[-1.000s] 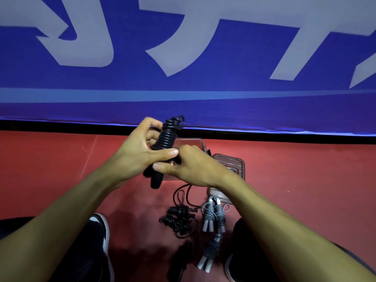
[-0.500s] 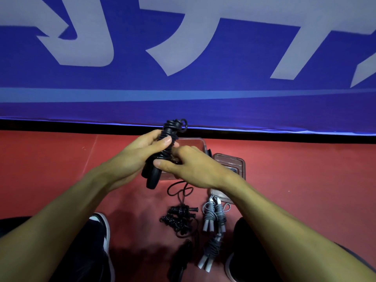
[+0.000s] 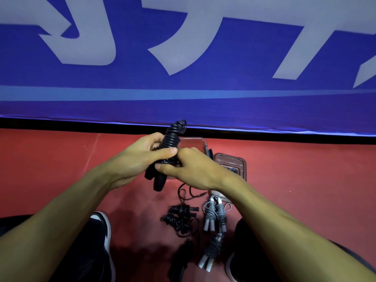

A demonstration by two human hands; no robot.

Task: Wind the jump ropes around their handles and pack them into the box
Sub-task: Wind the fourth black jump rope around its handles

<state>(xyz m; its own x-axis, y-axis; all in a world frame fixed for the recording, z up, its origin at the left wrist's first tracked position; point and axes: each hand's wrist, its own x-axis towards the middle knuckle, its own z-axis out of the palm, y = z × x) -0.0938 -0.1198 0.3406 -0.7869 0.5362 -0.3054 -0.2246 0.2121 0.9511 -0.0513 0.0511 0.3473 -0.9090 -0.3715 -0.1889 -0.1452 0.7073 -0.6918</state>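
My left hand (image 3: 138,159) grips a black jump rope (image 3: 169,139) whose cord is coiled round its two handles, held tilted above the floor. My right hand (image 3: 193,169) pinches the cord at the bundle's lower part, its thumb under the coils. A loose tail of black cord (image 3: 187,193) hangs down to the floor below my right hand. Behind my hands lies a clear box (image 3: 195,143), with its lid (image 3: 232,163) to the right. On the floor lie a wound black rope (image 3: 179,216), two wound grey ropes (image 3: 215,214) (image 3: 212,251) and another black rope (image 3: 181,261).
A blue banner with white lettering (image 3: 183,58) stands as a wall close behind the box. The floor (image 3: 305,169) is red. My two shoes (image 3: 103,231) (image 3: 232,267) flank the wound ropes at the bottom of the view.
The black bundle has tilted and shifted slightly between my hands. My right hand has carried the cord round the handles, and the loose tail on the floor has grown shorter.
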